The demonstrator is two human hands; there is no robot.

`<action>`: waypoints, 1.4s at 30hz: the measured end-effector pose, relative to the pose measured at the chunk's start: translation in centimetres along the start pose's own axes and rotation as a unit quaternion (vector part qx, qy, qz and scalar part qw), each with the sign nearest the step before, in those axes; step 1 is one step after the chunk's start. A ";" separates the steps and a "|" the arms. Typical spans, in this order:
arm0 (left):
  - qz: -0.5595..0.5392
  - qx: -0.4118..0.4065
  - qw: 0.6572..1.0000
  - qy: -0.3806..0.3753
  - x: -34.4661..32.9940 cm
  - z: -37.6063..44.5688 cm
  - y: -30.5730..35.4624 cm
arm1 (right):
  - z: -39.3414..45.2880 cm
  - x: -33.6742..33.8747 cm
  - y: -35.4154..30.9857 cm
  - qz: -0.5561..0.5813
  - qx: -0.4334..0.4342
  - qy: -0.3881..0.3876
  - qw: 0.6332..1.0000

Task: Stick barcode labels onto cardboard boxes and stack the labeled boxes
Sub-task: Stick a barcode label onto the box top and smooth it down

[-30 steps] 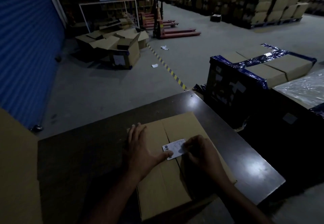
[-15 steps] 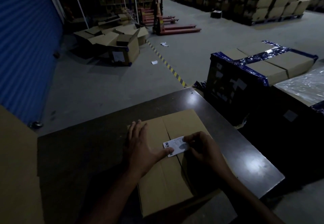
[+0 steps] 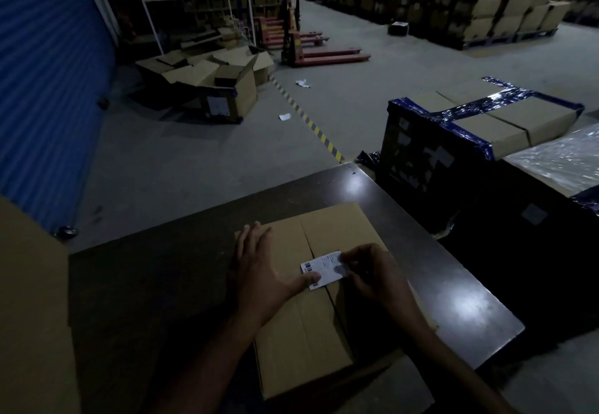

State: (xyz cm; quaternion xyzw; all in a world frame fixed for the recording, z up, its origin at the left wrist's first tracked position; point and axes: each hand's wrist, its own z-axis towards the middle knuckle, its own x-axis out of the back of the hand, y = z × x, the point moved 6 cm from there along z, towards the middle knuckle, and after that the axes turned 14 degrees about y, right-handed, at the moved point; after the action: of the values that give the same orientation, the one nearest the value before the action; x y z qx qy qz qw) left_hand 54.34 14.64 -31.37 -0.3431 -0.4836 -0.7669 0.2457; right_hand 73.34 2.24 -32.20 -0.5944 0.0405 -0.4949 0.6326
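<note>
Here the sticking step is under way: a box (image 3: 311, 300) lies flat on the table (image 3: 168, 284), reaching its near edge, with the label (image 3: 322, 269) set across the box's centre seam. The left hand (image 3: 259, 271) lies flat and spread on the left flap, thumb on the label's left end, while the right hand (image 3: 372, 274) has curled fingers pressing its right end. Next, probably, comes smoothing it flat, then stacking.
</note>
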 end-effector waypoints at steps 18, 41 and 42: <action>0.015 0.007 1.000 -0.009 -0.5 0.0 -0.4 | -1.3 0.6 0.3 -0.035 0.005 0.004 0.999; 0.104 -0.032 0.994 -0.002 -0.5 0.9 -0.8 | -5.0 1.9 -1.6 -0.072 -0.046 0.113 0.990; 0.117 -0.037 0.992 -0.004 -0.5 1.2 -0.7 | -5.5 2.0 -2.0 -0.105 -0.041 0.133 0.985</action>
State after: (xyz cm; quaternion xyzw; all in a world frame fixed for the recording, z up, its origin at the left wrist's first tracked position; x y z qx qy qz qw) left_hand 54.46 16.09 -31.78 -0.4096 -0.4124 -0.7488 0.3185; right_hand 69.67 -2.65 -31.17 -0.5496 0.0815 -0.6310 0.5415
